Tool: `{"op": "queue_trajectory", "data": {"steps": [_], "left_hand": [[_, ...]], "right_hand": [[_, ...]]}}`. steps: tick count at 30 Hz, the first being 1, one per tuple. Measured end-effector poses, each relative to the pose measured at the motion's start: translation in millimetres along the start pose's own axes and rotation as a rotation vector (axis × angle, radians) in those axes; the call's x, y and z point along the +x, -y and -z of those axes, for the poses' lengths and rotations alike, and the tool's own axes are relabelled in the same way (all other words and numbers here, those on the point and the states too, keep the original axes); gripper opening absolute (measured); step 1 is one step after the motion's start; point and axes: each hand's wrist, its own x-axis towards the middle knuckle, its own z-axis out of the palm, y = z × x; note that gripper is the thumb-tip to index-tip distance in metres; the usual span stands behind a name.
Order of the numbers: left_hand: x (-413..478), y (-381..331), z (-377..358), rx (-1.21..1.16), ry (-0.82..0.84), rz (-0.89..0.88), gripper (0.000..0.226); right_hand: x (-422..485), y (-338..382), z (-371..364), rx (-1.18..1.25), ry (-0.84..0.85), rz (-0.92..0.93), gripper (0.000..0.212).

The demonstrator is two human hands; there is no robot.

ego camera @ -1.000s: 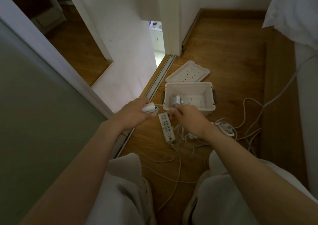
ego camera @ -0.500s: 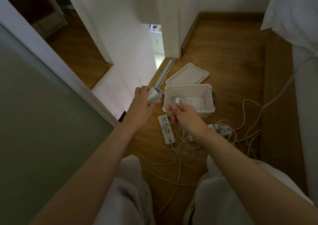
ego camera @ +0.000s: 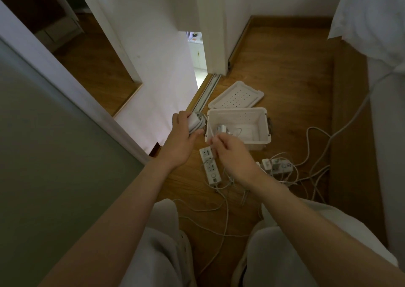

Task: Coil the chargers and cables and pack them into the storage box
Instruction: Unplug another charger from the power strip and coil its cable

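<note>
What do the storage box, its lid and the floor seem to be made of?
Storage box: probably moulded plastic, matte off-white; thin walls dotted with small holes. Lid: apparently the same plastic, with a grid of holes and raised rim. Floor: wood or wood-look laminate, warm brown, slight sheen; I cannot tell which.

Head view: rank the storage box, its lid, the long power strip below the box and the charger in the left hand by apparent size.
1. storage box
2. lid, close behind, lying farther away
3. power strip
4. charger, partly hidden by the left hand
</note>
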Motion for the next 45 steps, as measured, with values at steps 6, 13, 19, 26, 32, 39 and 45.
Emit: {"op": "queue_trajectory", "data": {"steps": [6, 13, 19, 26, 32, 39, 45], "left_hand": [[0.7, -6.1, -5.1, -0.187, -0.016, 0.219, 0.034], [-2.7, -25.9, 0.6, -0.972, 0.082, 0.425, 0.032], [-2.0, -29.6, 1.1, -1.221, 0.127, 0.468, 0.026], [3.4, -10.8, 30.8, -1.611, -0.051, 0.471, 0.025], [-3.0, -13.5, 41.3, -1.465, -0.059, 0.464, 0.029], [-11.9, -13.7, 64.5, -1.584, -0.085, 0.365, 0.030], [-12.1, -16.7, 63.9, -1.473, -0.004, 0.317, 0.030]], "right_hand": [[4.4, -10.7, -12.5, -0.094, 0.312, -0.032, 0.019], [2.2, -11.8, -14.4, -0.038, 0.232, 0.122, 0.023], [5.7, -18.2, -14.9, -0.159, 0.223, 0.157, 0.025], [17.8, -43.0, 5.6, -0.395, 0.265, 0.136, 0.027], [26.1, -71.2, 10.8, -0.533, 0.284, -0.016, 0.022], [29.8, -95.8, 17.0, -0.641, 0.244, -0.205, 0.016], [31.2, -86.9, 5.5, -0.709, 0.311, -0.223, 0.025]]}}
